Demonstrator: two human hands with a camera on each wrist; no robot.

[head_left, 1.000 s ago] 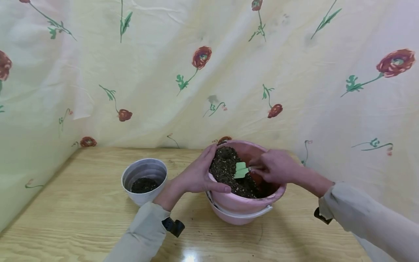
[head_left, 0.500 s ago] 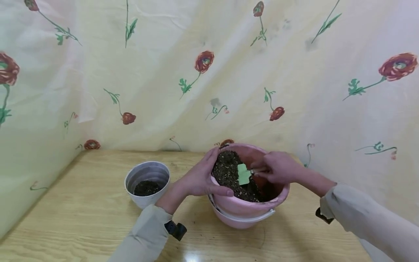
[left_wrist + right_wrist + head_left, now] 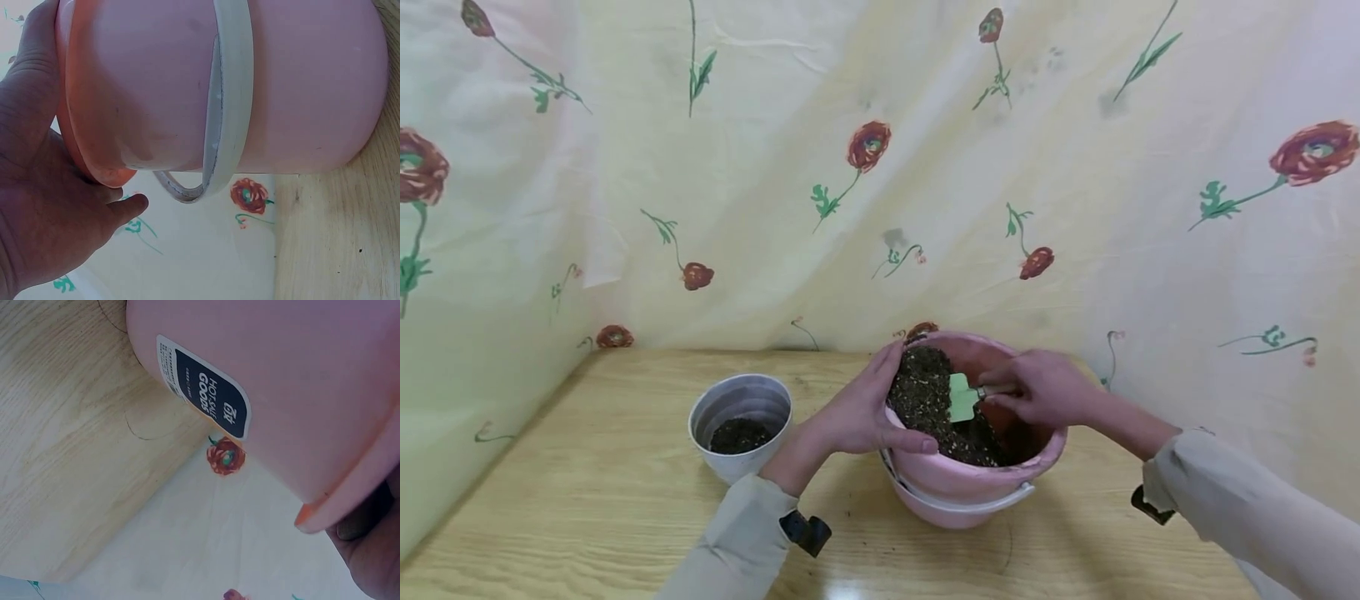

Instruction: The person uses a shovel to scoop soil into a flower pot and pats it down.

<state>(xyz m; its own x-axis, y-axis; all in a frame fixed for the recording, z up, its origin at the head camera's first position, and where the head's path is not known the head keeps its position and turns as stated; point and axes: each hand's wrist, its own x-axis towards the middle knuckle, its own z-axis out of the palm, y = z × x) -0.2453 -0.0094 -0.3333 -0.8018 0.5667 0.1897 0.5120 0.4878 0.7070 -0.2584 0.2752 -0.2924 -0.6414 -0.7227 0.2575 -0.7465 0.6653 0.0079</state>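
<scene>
A pink bucket (image 3: 966, 482) with a pale handle stands on the table, dark soil (image 3: 921, 392) heaped toward its left side. My left hand (image 3: 868, 408) grips the bucket's left rim, its thumb lying along the front of the rim. In the left wrist view this hand (image 3: 53, 206) is at the rim, above the pale handle (image 3: 234, 94). My right hand (image 3: 1041, 387) is over the bucket's right side and holds a small trowel by its handle. The trowel's light green blade (image 3: 962, 398) lies against the soil. The trowel is not visible in the right wrist view.
A whitish plant pot (image 3: 741, 425) with some dark soil in its bottom stands left of the bucket, close to my left forearm. Specks of soil lie on the wooden table (image 3: 587, 500). A flowered cloth (image 3: 760, 167) hangs behind and along the left.
The trowel's blade has turned and shifted slightly within the soil. My left hand stays on the rim. The whole head view has shifted a little.
</scene>
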